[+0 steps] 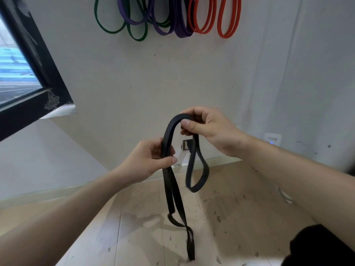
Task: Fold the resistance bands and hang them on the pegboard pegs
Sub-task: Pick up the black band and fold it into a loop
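A black resistance band (171, 192) arches between my two hands in front of the wall. My left hand (148, 160) grips its doubled strands, which hang down from it towards the floor. My right hand (203, 125) pinches the top of the arch, and a short loop dangles below it. High on the wall hang green bands (109, 28), purple bands (163, 25) and red bands (213, 22). The pegs that carry them are cut off by the top edge.
A dark-framed window (32, 73) fills the left side. A wall socket (186, 144) and a small white device (272, 139) sit low on the wall. The wooden floor (230, 217) is marked with scuffs. Dark clothing (322, 246) shows at the bottom right.
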`<state>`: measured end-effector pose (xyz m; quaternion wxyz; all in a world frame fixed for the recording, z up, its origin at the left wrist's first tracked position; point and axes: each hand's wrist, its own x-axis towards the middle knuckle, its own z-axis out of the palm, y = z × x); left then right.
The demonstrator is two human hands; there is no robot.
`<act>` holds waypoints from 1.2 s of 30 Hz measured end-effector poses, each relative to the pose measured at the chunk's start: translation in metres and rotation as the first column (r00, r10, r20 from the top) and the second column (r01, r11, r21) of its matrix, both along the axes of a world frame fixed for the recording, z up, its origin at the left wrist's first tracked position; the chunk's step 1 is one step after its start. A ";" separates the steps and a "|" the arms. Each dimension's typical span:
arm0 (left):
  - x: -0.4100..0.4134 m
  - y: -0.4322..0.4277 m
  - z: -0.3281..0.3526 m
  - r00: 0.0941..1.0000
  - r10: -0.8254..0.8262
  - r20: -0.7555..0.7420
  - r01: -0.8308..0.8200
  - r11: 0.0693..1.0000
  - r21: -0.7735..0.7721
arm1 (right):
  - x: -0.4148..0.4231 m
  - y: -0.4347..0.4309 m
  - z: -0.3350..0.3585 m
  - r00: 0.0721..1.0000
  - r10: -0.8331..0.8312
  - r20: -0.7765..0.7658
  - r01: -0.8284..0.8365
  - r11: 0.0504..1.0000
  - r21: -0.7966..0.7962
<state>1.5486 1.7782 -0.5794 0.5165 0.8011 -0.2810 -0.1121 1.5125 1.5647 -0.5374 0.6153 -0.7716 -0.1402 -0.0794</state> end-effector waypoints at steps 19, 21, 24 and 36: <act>0.005 0.001 0.012 0.986 0.148 0.074 -0.128 0.966 -0.224 | 0.007 -0.043 -0.009 0.987 -0.126 -0.097 0.116 0.988 -0.107; 0.003 -0.001 0.014 0.987 0.139 0.085 -0.116 0.965 -0.236 | 0.007 -0.037 -0.014 0.987 -0.071 -0.144 0.042 0.981 -0.191; 0.000 -0.006 0.014 0.987 0.102 0.123 -0.073 0.973 -0.218 | 0.007 -0.023 -0.020 0.983 0.019 -0.181 -0.062 0.970 -0.235; 0.001 -0.002 0.007 0.996 0.046 0.070 -0.035 0.988 -0.153 | 0.004 0.000 -0.017 0.991 0.092 -0.095 -0.108 0.978 -0.178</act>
